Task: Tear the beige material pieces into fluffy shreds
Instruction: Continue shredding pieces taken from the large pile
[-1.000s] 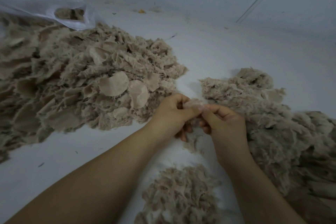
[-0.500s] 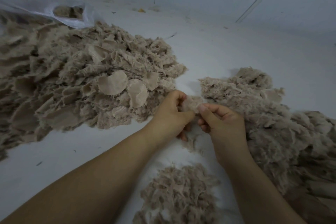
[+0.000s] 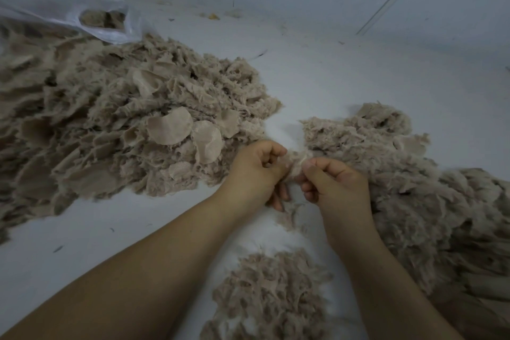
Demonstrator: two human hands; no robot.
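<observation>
My left hand (image 3: 255,171) and my right hand (image 3: 335,182) meet at the middle of the view, both pinching one small beige piece (image 3: 296,163) stretched between thumbs and fingers. Left of them lies a large heap of beige pieces (image 3: 116,130), some still round flat discs (image 3: 171,125). To the right spreads a long heap of fluffy shreds (image 3: 414,188). A smaller mound of shreds (image 3: 273,298) sits near me between my forearms. A few loose wisps (image 3: 289,215) lie under my hands.
Everything rests on a white surface (image 3: 345,77). A clear plastic bag (image 3: 82,14) holding more beige pieces lies at the back left, above the big heap. A thin line runs diagonally at the back right, near the surface's far edge.
My hands have drawn slightly apart, and the pinched piece between them now looks more stretched and frayed. The heaps have not moved.
</observation>
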